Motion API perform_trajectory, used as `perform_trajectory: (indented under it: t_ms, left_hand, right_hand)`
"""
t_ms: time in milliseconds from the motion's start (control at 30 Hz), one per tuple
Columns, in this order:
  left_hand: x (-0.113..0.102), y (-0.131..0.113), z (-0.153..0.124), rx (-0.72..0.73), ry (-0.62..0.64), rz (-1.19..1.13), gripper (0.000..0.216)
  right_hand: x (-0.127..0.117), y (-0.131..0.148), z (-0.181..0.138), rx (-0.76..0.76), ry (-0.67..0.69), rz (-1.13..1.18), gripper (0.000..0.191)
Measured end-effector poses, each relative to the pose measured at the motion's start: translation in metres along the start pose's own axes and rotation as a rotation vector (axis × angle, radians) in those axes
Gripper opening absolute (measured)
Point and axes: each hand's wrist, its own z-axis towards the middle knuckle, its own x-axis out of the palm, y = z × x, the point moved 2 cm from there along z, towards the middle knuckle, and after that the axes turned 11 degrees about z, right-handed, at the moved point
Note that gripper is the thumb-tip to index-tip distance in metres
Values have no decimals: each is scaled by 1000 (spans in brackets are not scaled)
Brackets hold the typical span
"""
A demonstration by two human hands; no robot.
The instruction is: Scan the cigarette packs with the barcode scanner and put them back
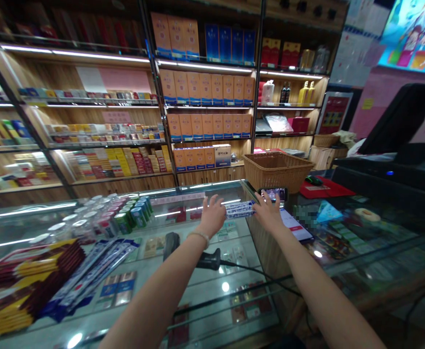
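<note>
Both my arms reach forward over a glass shop counter (197,291). My left hand (212,214) and my right hand (266,211) each grip one end of a long white and blue carton (239,209), held level just above the counter's far edge. Fingers of both hands curl round it. A phone (275,194) with a lit screen lies just behind my right hand.
A barcode scanner (194,252) with its cable lies on the glass below my left arm. Stacked cartons (30,281) and small cans (132,213) sit at the left. A wicker basket (277,169) stands beyond the phone, a till screen (397,121) at right. Stocked shelves (205,121) fill the back wall.
</note>
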Motion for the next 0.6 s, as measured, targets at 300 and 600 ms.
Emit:
perform_trajectory:
  t_ms: [300,600]
  left_hand:
    - [-19,0,-1,38,-32,9,23]
    - [-50,43,-9,3,-83,56,21]
  right_hand:
    - [-11,1,3,-46,16,-32,11]
    - [-31,28,26,-81,-47,-6,6]
